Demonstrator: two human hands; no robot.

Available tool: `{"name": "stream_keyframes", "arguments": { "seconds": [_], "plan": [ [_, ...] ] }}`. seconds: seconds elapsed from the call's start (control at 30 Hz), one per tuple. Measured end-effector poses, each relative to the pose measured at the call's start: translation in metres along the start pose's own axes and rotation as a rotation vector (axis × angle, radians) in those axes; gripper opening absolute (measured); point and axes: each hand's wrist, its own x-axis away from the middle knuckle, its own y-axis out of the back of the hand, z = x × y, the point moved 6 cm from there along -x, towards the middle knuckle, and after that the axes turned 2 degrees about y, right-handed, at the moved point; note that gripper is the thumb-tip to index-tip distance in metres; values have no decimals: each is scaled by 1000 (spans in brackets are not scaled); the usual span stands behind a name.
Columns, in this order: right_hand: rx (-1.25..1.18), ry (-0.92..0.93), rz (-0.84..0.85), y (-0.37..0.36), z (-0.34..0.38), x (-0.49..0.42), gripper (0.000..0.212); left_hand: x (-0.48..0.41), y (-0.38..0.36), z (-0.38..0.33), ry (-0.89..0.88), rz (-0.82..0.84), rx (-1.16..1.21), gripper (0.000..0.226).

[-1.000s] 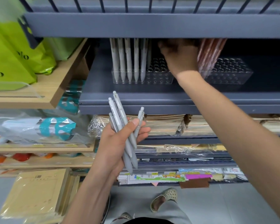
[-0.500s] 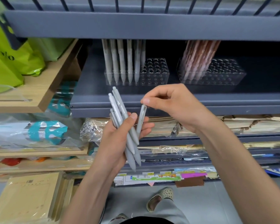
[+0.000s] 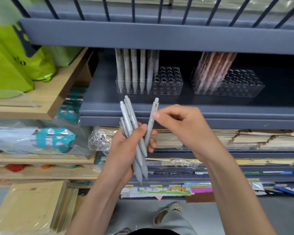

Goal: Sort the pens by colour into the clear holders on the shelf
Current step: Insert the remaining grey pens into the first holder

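Grey shelf carries two clear holders. The left holder has a row of grey pens and many free holes; the right holder has a cluster of reddish pens. Sort looks partly done; what's in hand is grey only. Left hand is below the shelf edge, fingers clamped round a grey bundle, tips down. Right hand is beside it, fingers pinched on one grey pen near its top. Likely goes left holder.
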Motion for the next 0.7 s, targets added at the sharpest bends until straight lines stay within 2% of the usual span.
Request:
{"name": "stream_keyframes", "arguments": {
  "seconds": [0.1,0.2,0.33,0.5,0.6,0.7],
  "plan": [
    [10,41,19,-3,4,3,2,-1,-3,-1,-12,-3,22,19],
    [-34,65,-26,2,9,-1,8,-1,-5,1,6,-11,72,17],
    [-247,121,-258,29,19,-15,13,1,0,2,18,-7,-13,10],
    [-140,160,-492,48,19,-42,11,4,3,3,37,-5,-85,28],
    [-80,180,-523,45,15,-53,11,5,4,2,62,-35,-45,26],
    [-163,218,-511,40,15,-65,10,4,8,1,88,-57,10,20]
  ]
}}
